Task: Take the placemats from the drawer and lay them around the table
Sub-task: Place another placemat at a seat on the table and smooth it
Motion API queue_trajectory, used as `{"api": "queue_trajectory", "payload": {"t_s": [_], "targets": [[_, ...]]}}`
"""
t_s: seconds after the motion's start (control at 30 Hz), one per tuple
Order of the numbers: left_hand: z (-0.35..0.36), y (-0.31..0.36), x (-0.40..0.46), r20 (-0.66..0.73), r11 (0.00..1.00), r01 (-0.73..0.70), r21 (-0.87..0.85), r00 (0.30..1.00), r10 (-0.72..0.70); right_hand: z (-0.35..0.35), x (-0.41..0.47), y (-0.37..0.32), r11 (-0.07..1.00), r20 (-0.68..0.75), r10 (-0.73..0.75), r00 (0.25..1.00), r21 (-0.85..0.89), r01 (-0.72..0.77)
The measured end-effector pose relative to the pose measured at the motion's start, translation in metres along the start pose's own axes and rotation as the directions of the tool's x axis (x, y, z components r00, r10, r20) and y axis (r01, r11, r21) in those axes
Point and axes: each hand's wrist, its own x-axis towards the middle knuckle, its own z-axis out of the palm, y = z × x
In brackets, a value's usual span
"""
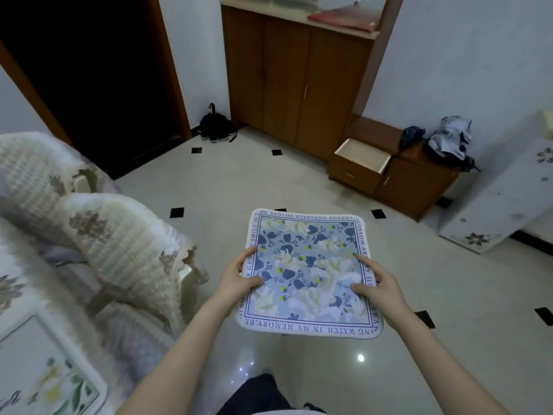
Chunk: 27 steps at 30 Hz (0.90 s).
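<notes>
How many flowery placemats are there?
2: a square blue-and-white flowery placemat held in both hands, and a white-edged green flowery placemat lying at the bottom left. More may be hidden in the open wooden drawer.

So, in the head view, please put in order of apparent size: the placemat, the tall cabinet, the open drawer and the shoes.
1. Tall cabinet
2. Placemat, though it is near the camera, so it looks bigger than it really is
3. Open drawer
4. Shoes, smallest and far away

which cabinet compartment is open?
The low cabinet's left drawer, pulled out with its pale inside showing. The door right of it and the tall cabinet's doors are shut.
</notes>
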Motion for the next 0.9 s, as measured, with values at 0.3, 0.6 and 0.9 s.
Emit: {"api": "queue_trajectory", "payload": {"t_s": [0.3, 0.6, 0.9], "targets": [[-0.044, 0.058, 0.135, -0.117, 0.996, -0.002, -0.085, 0.993, -0.008, 0.052, 0.157, -0.072, 1.000, 0.090, -0.025, 0.996, -0.007, 0.026], [-0.083, 0.094, 0.261, -0.330, 0.983, 0.030, -0.182, 0.940, -0.090, 0.126, 0.349, -0.122, 0.997, 0.300, -0.031, 0.953, -0.059, 0.051], [-0.144, 0.175, 0.347, -0.634, 0.947, -0.082, -0.312, 0.760, -0.143, 0.251, 0.520, -0.237, 0.978, 0.602, -0.070, 0.795, -0.115, 0.174]]}}
